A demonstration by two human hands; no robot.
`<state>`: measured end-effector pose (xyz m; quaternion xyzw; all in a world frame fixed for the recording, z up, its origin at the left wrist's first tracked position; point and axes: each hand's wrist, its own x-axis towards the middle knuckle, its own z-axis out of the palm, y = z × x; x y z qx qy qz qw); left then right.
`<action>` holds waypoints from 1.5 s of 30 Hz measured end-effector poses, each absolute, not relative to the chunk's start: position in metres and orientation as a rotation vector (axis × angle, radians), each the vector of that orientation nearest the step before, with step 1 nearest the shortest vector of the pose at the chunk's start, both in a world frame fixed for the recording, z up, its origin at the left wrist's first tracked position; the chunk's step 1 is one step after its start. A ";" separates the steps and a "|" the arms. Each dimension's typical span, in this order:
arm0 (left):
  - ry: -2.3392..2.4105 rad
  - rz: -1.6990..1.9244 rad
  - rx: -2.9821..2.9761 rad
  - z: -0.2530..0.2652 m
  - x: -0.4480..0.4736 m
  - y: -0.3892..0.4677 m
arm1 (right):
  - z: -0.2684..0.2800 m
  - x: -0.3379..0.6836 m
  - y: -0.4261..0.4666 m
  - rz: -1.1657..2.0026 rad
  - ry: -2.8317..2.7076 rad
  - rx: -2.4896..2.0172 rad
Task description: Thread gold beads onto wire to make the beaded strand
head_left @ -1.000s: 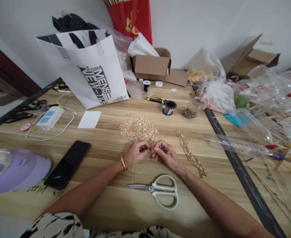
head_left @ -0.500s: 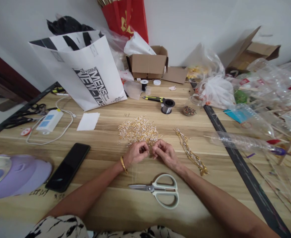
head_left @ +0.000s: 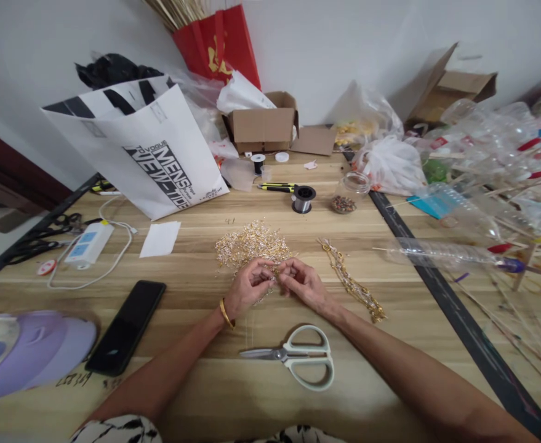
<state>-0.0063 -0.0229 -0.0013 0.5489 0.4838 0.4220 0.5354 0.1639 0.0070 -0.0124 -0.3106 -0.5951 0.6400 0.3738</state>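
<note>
My left hand (head_left: 250,285) and my right hand (head_left: 303,283) meet at the near edge of a pile of small gold and clear beaded pieces (head_left: 252,245). Both hands are closed in a pinch, fingertips almost touching. What sits between them is too small to make out, though a few glinting bits show just under the left fingers. A gold bangle (head_left: 226,313) circles the left wrist. To the right of my right hand lies a bundle of gold and clear beaded strands (head_left: 351,280). Scissors with pale handles (head_left: 309,357) rest on the table below the hands, blades pointing left.
A black phone (head_left: 126,327) and a purple object (head_left: 44,351) lie left, near a power strip (head_left: 89,243). Behind stand a white paper bag (head_left: 150,154), a wire spool (head_left: 303,199) and a jar of beads (head_left: 348,194). Plastic bottles (head_left: 477,132) crowd the right.
The view has shifted slightly. My left fingers have changed their pinch and come closer to the right fingertips, with small glinting bits now showing beneath. The scissors and strands stay where they were.
</note>
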 end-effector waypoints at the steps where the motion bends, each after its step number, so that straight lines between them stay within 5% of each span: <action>1: 1.161 1.011 1.315 -0.001 -0.006 -0.023 | -0.014 0.164 0.007 1.642 -1.545 -0.796; 24: 1.320 0.884 1.760 -0.010 0.004 -0.032 | -0.022 0.166 -0.004 0.851 -2.203 -0.848; 45: 1.253 0.941 1.441 -0.002 0.000 -0.027 | -0.013 0.170 0.002 1.271 -1.733 -0.891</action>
